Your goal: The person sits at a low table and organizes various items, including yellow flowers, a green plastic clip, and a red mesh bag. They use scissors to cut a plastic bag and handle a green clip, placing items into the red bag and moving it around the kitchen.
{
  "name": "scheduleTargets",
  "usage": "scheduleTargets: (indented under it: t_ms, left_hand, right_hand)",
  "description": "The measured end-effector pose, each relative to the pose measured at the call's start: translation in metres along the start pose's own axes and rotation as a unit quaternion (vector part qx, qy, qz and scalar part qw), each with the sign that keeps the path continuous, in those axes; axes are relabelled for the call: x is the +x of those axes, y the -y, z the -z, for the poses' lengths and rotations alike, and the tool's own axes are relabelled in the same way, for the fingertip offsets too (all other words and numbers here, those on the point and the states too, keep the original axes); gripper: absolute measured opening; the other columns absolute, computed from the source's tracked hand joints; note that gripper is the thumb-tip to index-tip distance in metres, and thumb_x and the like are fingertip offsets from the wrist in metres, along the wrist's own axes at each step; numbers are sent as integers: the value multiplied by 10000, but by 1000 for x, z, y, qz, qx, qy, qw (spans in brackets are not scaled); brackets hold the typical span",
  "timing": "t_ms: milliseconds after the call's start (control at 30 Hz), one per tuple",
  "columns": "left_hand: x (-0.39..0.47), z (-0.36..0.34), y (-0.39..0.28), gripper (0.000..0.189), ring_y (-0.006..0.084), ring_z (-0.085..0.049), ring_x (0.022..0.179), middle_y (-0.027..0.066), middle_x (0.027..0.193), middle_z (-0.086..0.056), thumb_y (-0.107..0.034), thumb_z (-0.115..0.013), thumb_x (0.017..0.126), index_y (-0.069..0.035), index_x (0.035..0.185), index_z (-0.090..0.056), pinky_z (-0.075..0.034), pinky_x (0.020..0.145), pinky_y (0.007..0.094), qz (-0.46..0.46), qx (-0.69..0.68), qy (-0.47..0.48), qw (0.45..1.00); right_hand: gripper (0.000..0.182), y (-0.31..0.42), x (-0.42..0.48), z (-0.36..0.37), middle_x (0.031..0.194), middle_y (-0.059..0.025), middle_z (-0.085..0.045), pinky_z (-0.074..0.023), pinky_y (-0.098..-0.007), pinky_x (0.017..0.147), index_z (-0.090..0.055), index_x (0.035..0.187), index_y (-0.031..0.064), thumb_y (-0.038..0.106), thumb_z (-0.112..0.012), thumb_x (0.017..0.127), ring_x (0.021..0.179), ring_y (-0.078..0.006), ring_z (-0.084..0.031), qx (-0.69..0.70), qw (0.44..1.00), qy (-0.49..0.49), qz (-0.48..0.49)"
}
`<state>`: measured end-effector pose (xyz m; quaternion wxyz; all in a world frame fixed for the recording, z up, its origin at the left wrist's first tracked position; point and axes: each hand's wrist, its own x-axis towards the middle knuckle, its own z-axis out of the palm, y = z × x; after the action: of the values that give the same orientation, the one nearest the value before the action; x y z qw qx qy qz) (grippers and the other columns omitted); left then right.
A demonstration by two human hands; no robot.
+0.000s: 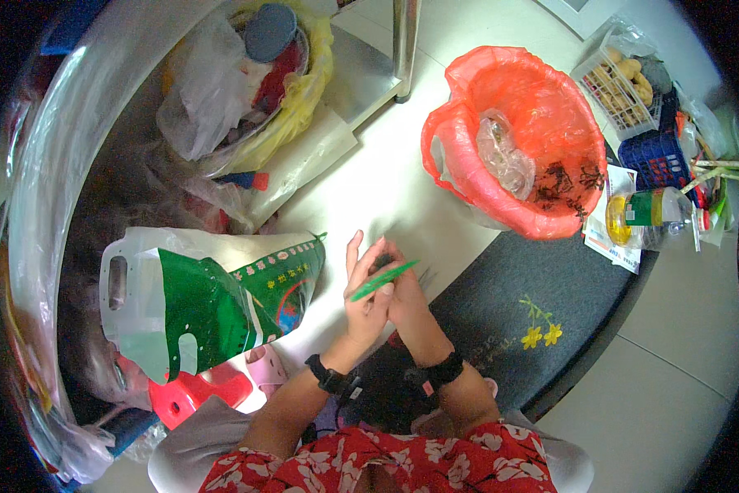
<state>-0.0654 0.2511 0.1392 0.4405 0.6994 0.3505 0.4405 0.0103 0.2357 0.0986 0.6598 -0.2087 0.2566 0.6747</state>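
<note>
My left hand [364, 308] and my right hand [404, 299] meet in front of me, above the pale floor. A slender, pointed green object [383, 281] lies slantwise across both hands, with my right fingers closed around it. What it is cannot be told. Between the fingers of both hands shows a small dark piece [380, 262], mostly hidden; my left fingers bend around it, the index finger sticking out. Ahead to the right stands a bin lined with a red plastic bag [468, 138]. Inside are a crumpled clear plastic bag [504, 154] and dark scraps [554, 180].
Left of my hands lies a green and white printed plastic bag [215, 308], near a red stool [203, 394] and a pink clog [265, 370]. A yellow-lined container [317, 80] stands by a metal leg [406, 49]. Right are a grey mat [505, 296], an oil bottle [647, 215] and a potato basket [634, 117].
</note>
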Motion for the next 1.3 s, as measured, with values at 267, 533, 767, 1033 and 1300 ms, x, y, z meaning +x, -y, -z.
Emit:
scheduleTargets:
  t_ms: [267, 533, 767, 1033, 1300]
  left_hand:
    - [47, -29, -25, 256, 365, -535, 1089, 194, 1113, -550, -269, -428, 964, -32, 1051, -462, -433, 953, 432, 274, -478, -200, 810]
    - [62, -54, -25, 205, 197, -481, 632, 69, 717, -490, -285, -420, 959, -85, 950, -458, -399, 564, 315, 263, -384, -205, 861]
    - [65, -78, -39, 213, 251, -527, 558, 140, 722, -534, -280, -446, 944, -71, 974, -415, -453, 515, 360, 181, -327, -88, 923]
    - [46, -55, -51, 264, 196, -511, 500, 167, 642, -556, -284, -474, 940, -30, 884, -432, -414, 400, 329, 149, 74, 166, 972]
    - [68, -49, -166, 172, 213, -569, 641, 132, 806, -539, -151, -484, 928, -43, 1008, -377, -485, 587, 347, 241, -52, 110, 963]
  right_hand:
    - [283, 43, -16, -30, 591, 42, -325, -205, -199, 366, -529, 892, 100, 328, -386, 979, 462, -57, -285, 219, 961, 155, -69]
    - [257, 80, -81, -81, 549, 51, -269, -167, -214, 354, -466, 831, 121, 338, -426, 963, 415, -59, -226, -95, 971, 3, 218]
    - [299, 104, -117, -77, 551, 30, -299, -175, -229, 369, -474, 821, 86, 361, -481, 939, 428, -68, -240, -115, 940, -49, 317]
    - [307, 119, -152, -96, 549, 26, -282, -174, -221, 364, -455, 834, 90, 364, -412, 968, 430, -66, -243, -99, 908, -107, 394]
    - [235, 108, -198, -144, 574, 34, -299, -193, -214, 358, -475, 878, 85, 292, -421, 975, 436, -60, -253, 47, 927, -159, 336]
